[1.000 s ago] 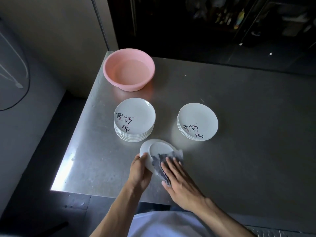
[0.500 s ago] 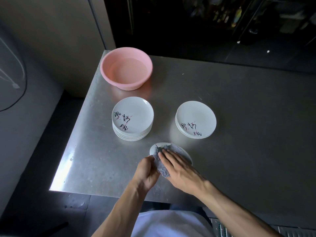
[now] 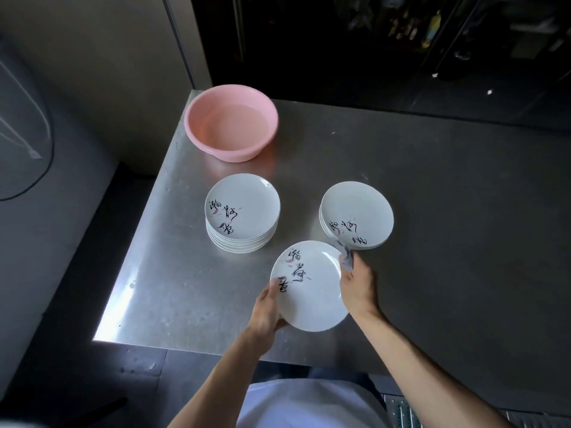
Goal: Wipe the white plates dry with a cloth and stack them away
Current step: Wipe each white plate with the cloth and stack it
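Plate (image 3: 312, 285) flipped face-up (cloth (image 3: 346, 257) now at rim).

Head cam's looking steeply down and forward, sitting close above the left hand (image 3: 265, 308) and right hand (image 3: 358, 285), flat grey steel tabletop (image 3: 185, 273) beyond.

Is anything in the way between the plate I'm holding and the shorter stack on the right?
No object stands between the held plate and the shorter stack. Only the grey cloth, pinched in the right hand at the plate's rim, sits on that side.
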The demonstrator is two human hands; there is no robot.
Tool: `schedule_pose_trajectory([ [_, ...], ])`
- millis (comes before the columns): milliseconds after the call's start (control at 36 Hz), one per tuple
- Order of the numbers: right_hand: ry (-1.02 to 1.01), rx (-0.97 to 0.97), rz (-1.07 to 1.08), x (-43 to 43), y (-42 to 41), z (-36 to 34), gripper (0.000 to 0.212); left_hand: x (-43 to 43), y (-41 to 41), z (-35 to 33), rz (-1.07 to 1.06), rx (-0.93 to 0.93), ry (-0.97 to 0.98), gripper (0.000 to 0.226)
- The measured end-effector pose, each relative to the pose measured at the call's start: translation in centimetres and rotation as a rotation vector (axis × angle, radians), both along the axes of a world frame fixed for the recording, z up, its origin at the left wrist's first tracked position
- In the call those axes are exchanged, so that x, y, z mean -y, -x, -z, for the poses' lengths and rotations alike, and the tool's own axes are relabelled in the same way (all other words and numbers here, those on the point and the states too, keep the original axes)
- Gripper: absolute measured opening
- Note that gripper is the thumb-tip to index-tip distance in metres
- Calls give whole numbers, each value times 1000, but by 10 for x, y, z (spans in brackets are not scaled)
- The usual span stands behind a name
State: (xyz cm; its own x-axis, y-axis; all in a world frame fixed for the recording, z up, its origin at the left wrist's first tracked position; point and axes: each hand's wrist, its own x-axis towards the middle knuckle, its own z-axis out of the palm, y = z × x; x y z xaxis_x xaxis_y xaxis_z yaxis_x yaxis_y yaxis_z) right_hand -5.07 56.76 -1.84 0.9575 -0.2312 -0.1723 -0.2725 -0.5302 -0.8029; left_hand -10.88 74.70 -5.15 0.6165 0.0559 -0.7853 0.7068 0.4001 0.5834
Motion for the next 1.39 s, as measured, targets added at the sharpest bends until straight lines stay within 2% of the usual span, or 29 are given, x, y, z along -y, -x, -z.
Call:
schedule_pose_trajectory([
  [111,-16,-6,106,3,8,9,23,1,3,-2,6,10,20,35],
  [167,-1,-10,88,5,11,12,25,1,3,-6,15,9,-21,37],
  [222,44,5,-39,3,15,11,32,2,1,-9,43,11,-72,38],
  [278,182,56,-235,-1,16,17,39,6,1,-12,83,28,-102,40],
  [333,290,-39,-415,-12,20,28,49,11,1,-12,106,62,-101,44],
  [389,283,-125,-511,-25,25,33,53,16,2,-13,105,85,-94,47],
  [472,218,-77,-668,-34,39,31,52,17,0,-13,76,88,-83,50],
  [556,163,-6,-930,-22,54,18,52,10,-1,-10,2,87,-80,57],
  [611,202,12,-998,-7,64,17,52,3,0,-6,-58,80,-105,57],
  [722,450,-73,-879,8,59,33,55,1,3,-4,-69,113,-123,54],
  [778,449,-200,-743,2,47,40,57,5,5,-6,-38,124,-150,49],
  [861,353,-294,-561,-18,28,46,57,14,7,-7,14,140,-148,43],
  [917,209,-300,-493,-31,22,44,58,17,7,-8,44,155,-133,42],
  [972,20,-255,-528,-41,22,39,58,18,9,-9,65,188,-125,44],
  [1028,-4,-165,-649,-44,27,36,53,17,9,-9,71,210,-117,45],
  [1111,273,-59,-694,-34,27,42,54,14,9,-8,35,229,-162,48],
  [1167,488,-100,-655,-23,25,44,58,11,8,-8,14,247,-214,54],
  [1222,535,-152,-613,-13,26,43,57,7,6,-9,20,283,-281,59],
  [1306,415,-120,-513,1,36,35,52,0,1,-13,24,351,-391,64],
  [1389,214,-84,-334,20,46,24,44,-4,-8,-20,-16,404,-422,62],
])
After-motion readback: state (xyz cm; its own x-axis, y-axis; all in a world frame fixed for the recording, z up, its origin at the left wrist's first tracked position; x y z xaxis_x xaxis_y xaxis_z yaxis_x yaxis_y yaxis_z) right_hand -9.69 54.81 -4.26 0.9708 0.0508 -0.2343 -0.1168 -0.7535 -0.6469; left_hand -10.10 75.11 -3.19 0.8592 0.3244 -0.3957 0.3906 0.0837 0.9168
